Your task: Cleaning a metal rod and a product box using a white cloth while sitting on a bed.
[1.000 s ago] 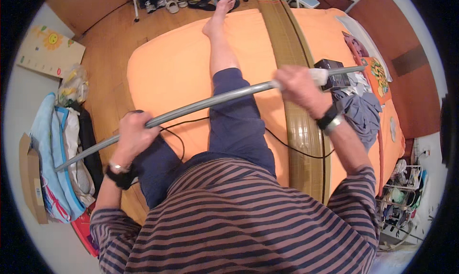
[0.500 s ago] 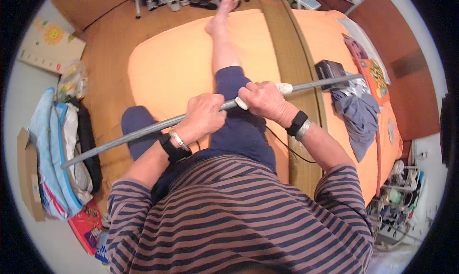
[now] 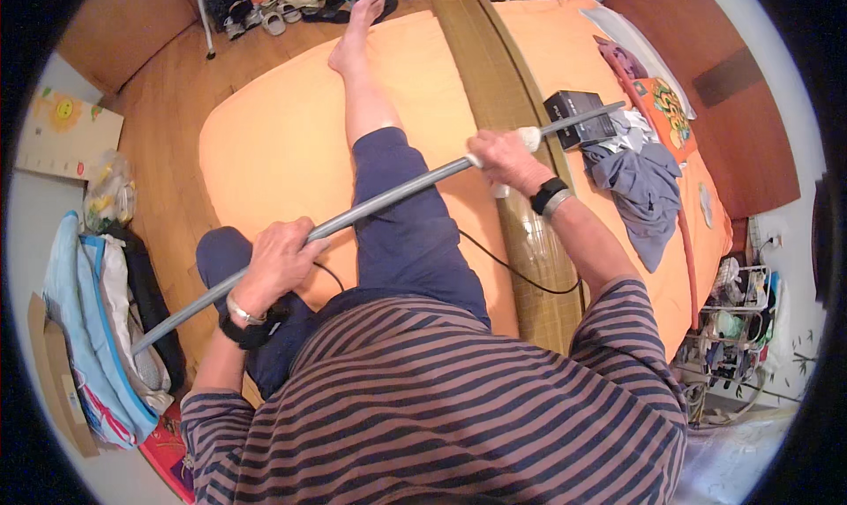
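A long grey metal pole [image 3: 388,198] slants across my lap, its right end higher in the view. My left hand [image 3: 281,256] is closed around its lower left part, above my bent knee. Farther up the pole, my right hand [image 3: 510,159] grips a white cloth [image 3: 529,138] wrapped about it. Bits of the cloth stick out on both sides of the fingers and hang below; the rest is hidden in the palm. Both wrists wear dark bands and bracelets. One leg [image 3: 375,90] stretches out over the orange bed sheet [image 3: 265,134].
A rolled brown mat [image 3: 481,59] lies along the bed, a black cable [image 3: 520,276] beside it. Past the pole's right end are a black box [image 3: 578,117] and a grey-blue garment [image 3: 640,192]. Folded blue blankets [image 3: 75,302] stand near its left end. Shoes [image 3: 273,15] sit on the floor.
My left hand has slid down the pole to the left, away from my right hand. The right hand stays closed on the cloth. The pole slants more steeply, and the view has shifted.
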